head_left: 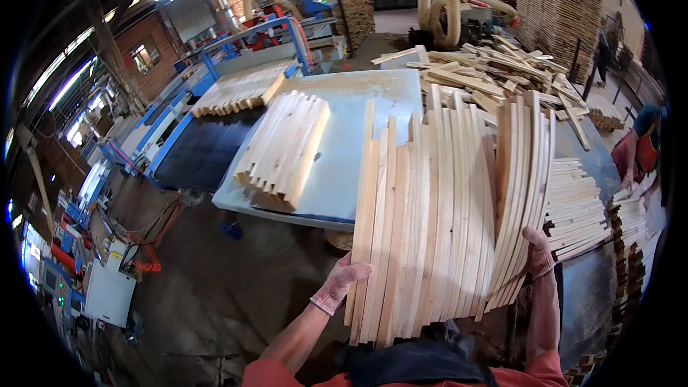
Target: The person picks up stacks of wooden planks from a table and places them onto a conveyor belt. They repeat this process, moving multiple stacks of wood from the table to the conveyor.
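Note:
A wide row of narrow wooden strips (pixel 423 222) is squeezed between my two gloved hands, in front of my body. My left hand (pixel 344 281) presses the left outer strip, with its thumb on top and the other fingers hidden below. On the opposite side my right hand (pixel 537 249) grips the right edge, where several strips lean at an angle and leave a narrow gap toward the far end. The strips' far ends are uneven and reach over the pale metal table (pixel 358 93). A smaller block of strips (pixel 287 145) lies on that table to the left.
Another row of strips (pixel 244 87) sits by the dark conveyor belt (pixel 208 147) of a blue-framed machine. Loose offcuts (pixel 494 72) are heaped at the far right of the table. More strips (pixel 575 208) lie to my right, and a person in red (pixel 636 145) works beyond them.

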`<state>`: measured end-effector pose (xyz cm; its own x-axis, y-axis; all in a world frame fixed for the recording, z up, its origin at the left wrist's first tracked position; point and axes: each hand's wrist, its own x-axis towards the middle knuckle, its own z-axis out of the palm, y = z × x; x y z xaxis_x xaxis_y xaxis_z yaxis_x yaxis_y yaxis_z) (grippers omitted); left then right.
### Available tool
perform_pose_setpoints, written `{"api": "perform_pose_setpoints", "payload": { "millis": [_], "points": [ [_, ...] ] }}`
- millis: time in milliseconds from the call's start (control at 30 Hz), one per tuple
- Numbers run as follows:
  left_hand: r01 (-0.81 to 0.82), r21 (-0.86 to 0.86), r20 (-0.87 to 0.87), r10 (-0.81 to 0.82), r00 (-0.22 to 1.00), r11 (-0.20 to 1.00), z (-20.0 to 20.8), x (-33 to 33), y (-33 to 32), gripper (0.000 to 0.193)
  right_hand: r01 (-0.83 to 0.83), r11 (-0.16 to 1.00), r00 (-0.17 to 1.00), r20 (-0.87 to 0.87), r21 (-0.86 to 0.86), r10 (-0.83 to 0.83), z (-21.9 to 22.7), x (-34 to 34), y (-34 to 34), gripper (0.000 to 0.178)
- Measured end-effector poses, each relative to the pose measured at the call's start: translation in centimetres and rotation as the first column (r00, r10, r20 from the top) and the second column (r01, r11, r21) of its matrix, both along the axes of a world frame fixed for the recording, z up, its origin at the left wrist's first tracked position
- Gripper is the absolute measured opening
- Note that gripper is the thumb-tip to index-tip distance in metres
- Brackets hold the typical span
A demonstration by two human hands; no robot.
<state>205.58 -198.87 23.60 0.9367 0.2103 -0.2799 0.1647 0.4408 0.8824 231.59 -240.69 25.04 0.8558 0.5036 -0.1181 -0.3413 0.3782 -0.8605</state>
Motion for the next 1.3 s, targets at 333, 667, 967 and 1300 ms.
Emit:
{"api": "perform_pose_setpoints", "payload": {
  "millis": [333, 667, 967, 1300],
  "points": [
    [-0.166, -0.174, -0.15, 0.14, 0.979, 0.971, -6.6, -3.0, 11.1, 0.037, -0.168, 0.95, 0.983, -0.113, -0.264, 0.142, -3.7, 5.6, 12.9, 0.057],
    [-0.07, -0.294, -0.199, 0.01, 0.98, 0.953, -4.2, 7.4, 17.8, 0.055, -0.204, 0.86, 0.932, -0.363, -0.469, 0.023, -7.0, 14.1, 18.1, 0.039],
    [-0.137, 0.042, -0.291, 0.143, 0.946, 0.99, -1.9, 22.0, 26.6, 0.07, -0.171, 0.889, 0.946, -0.323, -0.424, 0.028, -6.0, 23.6, 26.5, 0.028],
    [0.103, 0.836, -0.263, 0.229, 0.937, 0.538, 0.9, 27.4, 31.3, 0.064, -0.103, 0.889, 0.942, -0.329, -0.446, -0.056, -6.5, 26.1, 28.5, 0.025]
  ]
}}
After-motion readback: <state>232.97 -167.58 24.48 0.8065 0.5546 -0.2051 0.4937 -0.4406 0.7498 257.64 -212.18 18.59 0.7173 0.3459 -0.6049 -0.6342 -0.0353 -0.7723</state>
